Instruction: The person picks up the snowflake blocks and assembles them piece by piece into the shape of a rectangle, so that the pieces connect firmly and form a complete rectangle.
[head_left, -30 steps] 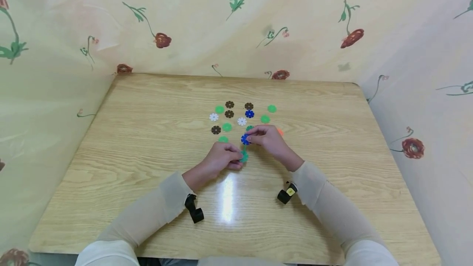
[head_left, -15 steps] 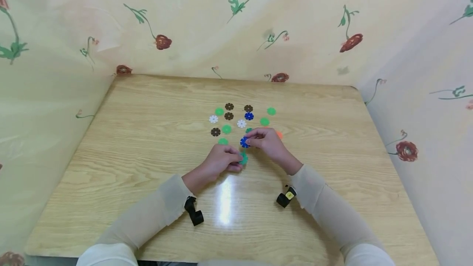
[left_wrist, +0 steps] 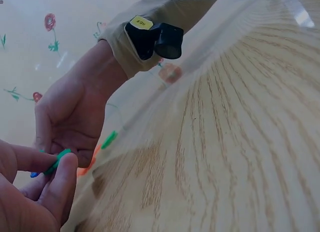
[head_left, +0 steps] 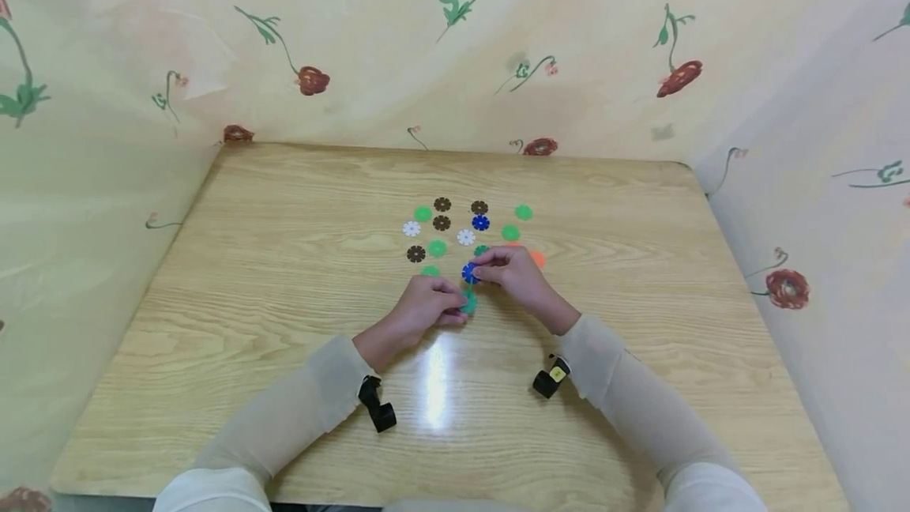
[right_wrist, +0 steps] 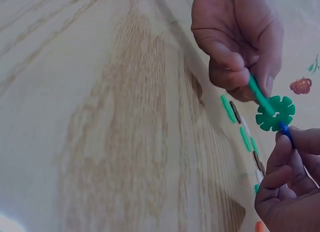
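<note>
My left hand point(head_left: 424, 306) pinches a green notched disc point(right_wrist: 256, 89), seen edge-on in the right wrist view. A second green notched disc point(right_wrist: 286, 110) meets it crosswise, its flat side showing. Opposite, my right hand point(head_left: 517, 275) pinches a blue notched disc point(head_left: 469, 273) between thumb and fingers. In the right wrist view the blue disc's edge touches the second green disc's rim; how deep the slots engage cannot be told. The left wrist view shows the green disc point(left_wrist: 58, 161) between my left thumb and finger, with the blue one mostly hidden.
Beyond my hands, several loose notched discs lie flat on the wooden table point(head_left: 284, 275): brown point(head_left: 415, 254), white point(head_left: 411, 228), light green point(head_left: 510, 232), blue point(head_left: 480, 223) and orange point(head_left: 538, 259). A flowered cloth point(head_left: 384, 46) hangs around the table's back and sides.
Both hands stay almost in place with the same discs between their fingers. The head view shifts slightly; the loose discs on the table have not moved.
</note>
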The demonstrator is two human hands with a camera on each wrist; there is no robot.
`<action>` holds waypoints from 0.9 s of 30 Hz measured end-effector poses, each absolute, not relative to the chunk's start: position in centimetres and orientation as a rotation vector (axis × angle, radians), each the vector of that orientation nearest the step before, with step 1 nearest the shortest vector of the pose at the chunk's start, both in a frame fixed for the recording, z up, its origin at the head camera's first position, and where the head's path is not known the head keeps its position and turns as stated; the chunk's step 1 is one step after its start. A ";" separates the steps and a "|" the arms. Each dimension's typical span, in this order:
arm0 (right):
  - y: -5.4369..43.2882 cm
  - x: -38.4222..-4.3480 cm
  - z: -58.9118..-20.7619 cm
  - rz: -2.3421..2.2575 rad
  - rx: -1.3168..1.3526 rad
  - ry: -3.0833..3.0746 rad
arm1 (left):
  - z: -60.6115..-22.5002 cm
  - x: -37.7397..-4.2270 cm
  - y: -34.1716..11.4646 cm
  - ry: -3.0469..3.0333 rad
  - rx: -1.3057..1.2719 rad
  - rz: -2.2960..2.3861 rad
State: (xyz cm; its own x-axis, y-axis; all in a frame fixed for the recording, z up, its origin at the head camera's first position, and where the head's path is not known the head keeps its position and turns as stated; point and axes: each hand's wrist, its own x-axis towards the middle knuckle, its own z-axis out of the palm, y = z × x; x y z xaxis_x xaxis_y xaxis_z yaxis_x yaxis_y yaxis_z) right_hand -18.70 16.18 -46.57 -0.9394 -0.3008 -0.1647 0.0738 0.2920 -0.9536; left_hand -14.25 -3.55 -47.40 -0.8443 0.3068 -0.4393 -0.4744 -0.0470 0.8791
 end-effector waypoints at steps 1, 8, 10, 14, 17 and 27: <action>16.2 -18.6 -46.6 -1.689 -0.205 2.250 | -47.4 -14.2 -3.5 1.708 -0.176 1.935; 16.4 -18.1 -46.7 -1.683 -0.182 2.224 | -47.2 -13.9 -3.6 1.705 -0.156 1.889; 16.5 -18.1 -46.4 -1.681 -0.187 2.232 | -47.0 -13.9 -3.7 1.754 -0.115 1.844; 16.5 -18.1 -45.7 -1.682 -0.182 2.216 | -46.3 -14.2 -3.9 1.971 -0.011 1.710; 16.5 -18.2 -45.2 -1.690 -0.174 2.187 | -45.9 -14.7 -3.8 2.137 0.030 1.668; 17.4 -20.2 -44.7 -1.514 -0.261 2.287 | -46.3 -15.9 -2.6 1.997 -0.123 1.836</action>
